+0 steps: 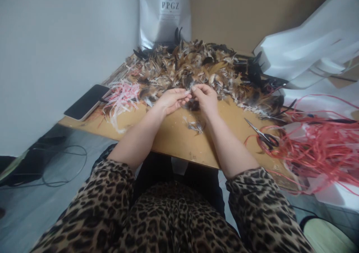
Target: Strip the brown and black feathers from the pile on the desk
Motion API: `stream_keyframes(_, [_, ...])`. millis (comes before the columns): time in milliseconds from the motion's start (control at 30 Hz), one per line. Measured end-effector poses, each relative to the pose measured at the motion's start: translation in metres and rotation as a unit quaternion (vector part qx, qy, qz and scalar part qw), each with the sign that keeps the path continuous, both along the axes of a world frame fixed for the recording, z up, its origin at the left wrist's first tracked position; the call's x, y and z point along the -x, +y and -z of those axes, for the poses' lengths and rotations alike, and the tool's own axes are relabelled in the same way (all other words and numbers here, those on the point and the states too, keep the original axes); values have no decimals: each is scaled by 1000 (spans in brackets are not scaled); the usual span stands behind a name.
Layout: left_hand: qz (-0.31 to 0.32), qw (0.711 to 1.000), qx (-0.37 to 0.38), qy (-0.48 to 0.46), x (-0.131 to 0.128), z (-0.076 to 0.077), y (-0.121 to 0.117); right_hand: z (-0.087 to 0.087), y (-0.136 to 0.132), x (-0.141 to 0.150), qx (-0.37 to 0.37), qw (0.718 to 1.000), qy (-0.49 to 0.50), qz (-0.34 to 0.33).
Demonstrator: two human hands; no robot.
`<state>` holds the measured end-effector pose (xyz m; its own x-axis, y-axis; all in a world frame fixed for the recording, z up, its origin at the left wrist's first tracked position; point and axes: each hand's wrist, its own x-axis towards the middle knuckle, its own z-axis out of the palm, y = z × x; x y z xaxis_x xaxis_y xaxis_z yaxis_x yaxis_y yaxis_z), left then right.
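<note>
My left hand (174, 100) and my right hand (206, 98) meet over the middle of the table, in front of a large pile of brown, black and white feathers (210, 67). Thumb and fingers of both are pinched together on what looks like a small feather (190, 91), its pale end showing between the fingertips; much of it is hidden. Below them on the tabletop lies a loose tuft of grey-white feathers (194, 125). Left of my left hand is a heap of pink and white strips (123, 95).
A phone (86, 101) lies at the table's left edge. Scissors (263, 135) rest on the right of the brown table (179, 140), beside a tangle of red strings (322, 152). Behind the pile stands a silver bag (165, 24); white bags (311, 51) are at right.
</note>
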<state>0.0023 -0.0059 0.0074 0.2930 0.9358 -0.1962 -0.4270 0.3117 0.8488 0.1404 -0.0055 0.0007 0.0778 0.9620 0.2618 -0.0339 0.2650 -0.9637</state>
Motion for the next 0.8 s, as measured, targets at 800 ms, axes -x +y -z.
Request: stream_keyframes(800, [4, 999, -26, 19, 1, 4, 3, 9, 2, 8, 18, 999, 23, 18])
